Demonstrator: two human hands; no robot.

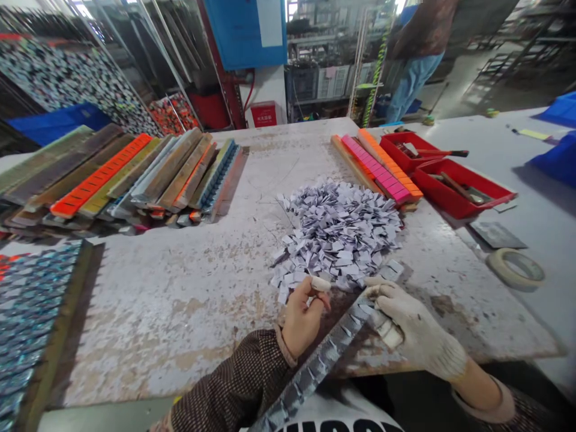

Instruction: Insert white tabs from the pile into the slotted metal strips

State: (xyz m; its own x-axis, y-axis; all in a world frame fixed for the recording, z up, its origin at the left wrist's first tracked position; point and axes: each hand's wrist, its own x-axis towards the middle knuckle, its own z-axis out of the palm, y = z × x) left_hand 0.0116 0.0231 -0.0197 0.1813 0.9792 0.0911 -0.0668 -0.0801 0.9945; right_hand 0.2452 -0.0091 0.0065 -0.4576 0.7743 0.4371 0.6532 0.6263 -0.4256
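A heap of small folded white paper pieces (pixel 337 231) lies on the worn table (pixel 180 300). My bare left hand (pixel 302 318) is at the heap's near edge, its fingers pinched shut, with tape on one fingertip; what it pinches is too small to name. My right hand (pixel 411 333), in a white knit glove, is closed on the upper end of a long narrow strip (pixel 315 366) lined with folded pieces. The strip slants from my lap up to the heap.
Stacked long strips in several colours (pixel 121 174) lie at the left, more orange and pink ones (pixel 382 165) at the right. Two red trays (pixel 450 180) hold tools. A tape roll (pixel 515 269) sits far right. A person (pixel 418 54) stands beyond the table.
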